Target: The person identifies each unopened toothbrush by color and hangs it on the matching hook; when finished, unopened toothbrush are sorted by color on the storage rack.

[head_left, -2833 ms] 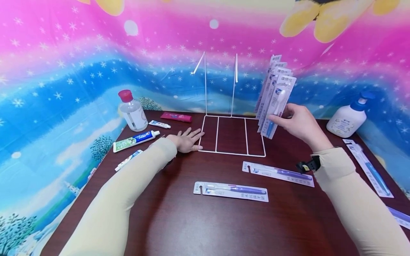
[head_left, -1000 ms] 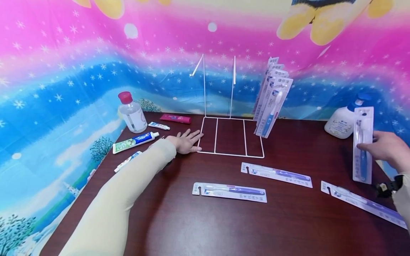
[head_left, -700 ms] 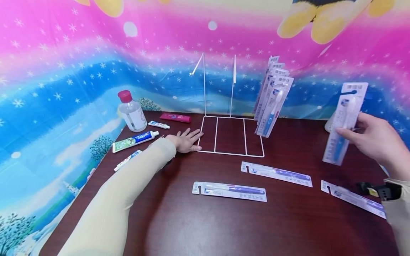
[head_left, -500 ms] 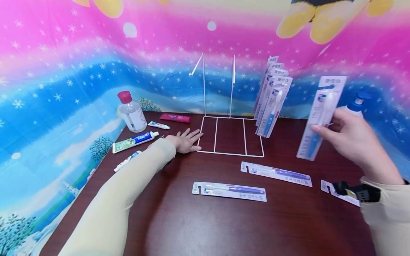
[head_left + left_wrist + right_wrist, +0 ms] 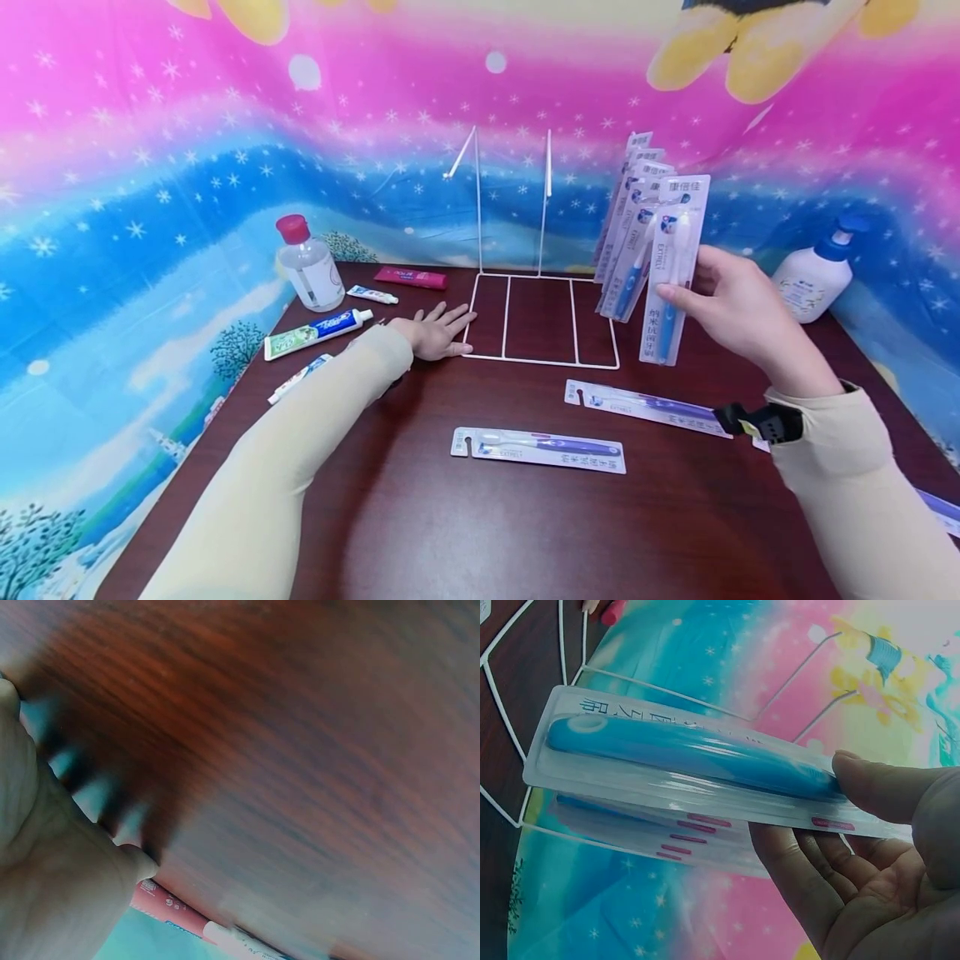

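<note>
My right hand [image 5: 738, 304] pinches a packaged blue toothbrush [image 5: 672, 275] between thumb and fingers, its hang hole uppermost. In the head view the pack overlaps the front of a row of several packaged toothbrushes [image 5: 626, 242] hanging at the right side of a white wire rack [image 5: 542, 361]. In the right wrist view, the thumb [image 5: 885, 787] lies on the blister over the blue handle. My left hand [image 5: 438, 332] rests on the table with fingers spread, fingertips at the left edge of the rack's base. Two other rack hooks stand bare.
Two packaged purple toothbrushes [image 5: 538, 450] lie in front of the rack; others are partly hidden by the right arm. A pump bottle [image 5: 813, 275] stands at right. A red-capped bottle [image 5: 310, 265] and several toothpaste tubes [image 5: 318, 332] sit at left. Patterned cloth hangs behind.
The right hand left the hanging row, went to the far right, picked up another packaged blue toothbrush and carried it left to the row's front. The left hand has stayed in place.
</note>
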